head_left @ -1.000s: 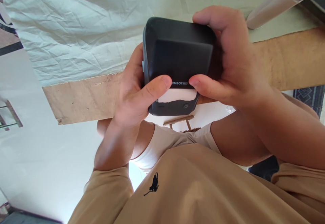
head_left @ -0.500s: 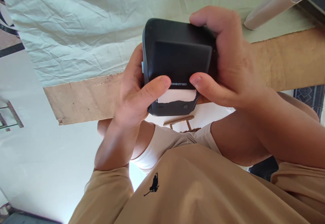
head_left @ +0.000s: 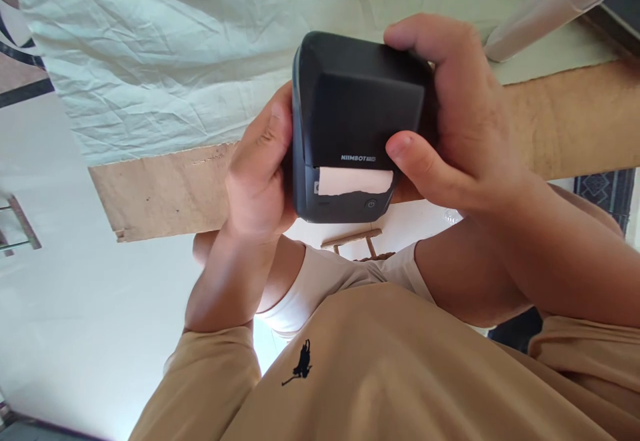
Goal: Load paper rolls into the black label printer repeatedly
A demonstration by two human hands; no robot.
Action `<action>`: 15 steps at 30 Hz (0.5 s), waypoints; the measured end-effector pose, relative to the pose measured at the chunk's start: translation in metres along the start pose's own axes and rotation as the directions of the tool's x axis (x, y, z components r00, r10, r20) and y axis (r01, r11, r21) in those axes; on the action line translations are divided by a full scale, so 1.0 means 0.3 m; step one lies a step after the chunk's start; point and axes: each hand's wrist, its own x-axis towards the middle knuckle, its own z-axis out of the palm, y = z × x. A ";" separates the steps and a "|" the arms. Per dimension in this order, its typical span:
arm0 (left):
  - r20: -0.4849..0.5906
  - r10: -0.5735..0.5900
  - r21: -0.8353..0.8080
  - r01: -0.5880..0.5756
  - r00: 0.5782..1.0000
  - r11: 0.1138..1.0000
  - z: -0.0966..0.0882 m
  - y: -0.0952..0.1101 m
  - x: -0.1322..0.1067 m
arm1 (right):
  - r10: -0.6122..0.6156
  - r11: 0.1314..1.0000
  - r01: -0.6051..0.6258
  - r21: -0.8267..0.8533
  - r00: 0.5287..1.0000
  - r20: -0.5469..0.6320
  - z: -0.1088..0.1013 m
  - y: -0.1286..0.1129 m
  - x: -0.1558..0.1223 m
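Observation:
I hold a small black label printer (head_left: pixel 360 114) in both hands above the table's edge. A strip of pale paper (head_left: pixel 354 180) sticks out of its front slot, under the white brand lettering. My left hand (head_left: pixel 260 161) grips the printer's left side, its thumb tucked against the casing. My right hand (head_left: pixel 450 114) wraps the right side and top, with the thumb resting by the paper slot. A round button (head_left: pixel 371 204) sits below the paper.
A crumpled white sheet (head_left: pixel 175 61) covers a wooden tabletop (head_left: pixel 160 188). A roll of white paper (head_left: pixel 555 8) lies at the far right. My tan shirt (head_left: pixel 375 368) fills the bottom. White floor and a small wooden piece (head_left: pixel 350 238) show below the table edge.
My left thumb has come off the printer's front and moved to its side. The printer has shifted slightly right, and the paper strip is fully uncovered.

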 end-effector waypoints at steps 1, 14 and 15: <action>-0.007 -0.006 0.011 0.006 1.000 1.000 -0.003 0.002 0.001 | -0.013 1.000 0.013 -0.002 1.000 -0.004 -0.004 0.005 0.000; -0.060 0.158 -0.100 -0.163 0.986 0.981 -0.020 -0.002 -0.054 | 0.036 0.999 -0.036 0.002 0.995 -0.098 -0.015 0.006 -0.003; -0.072 0.148 -0.114 -0.156 0.986 0.981 -0.019 -0.009 -0.048 | 0.070 0.997 -0.066 0.035 0.989 -0.131 -0.017 0.001 -0.009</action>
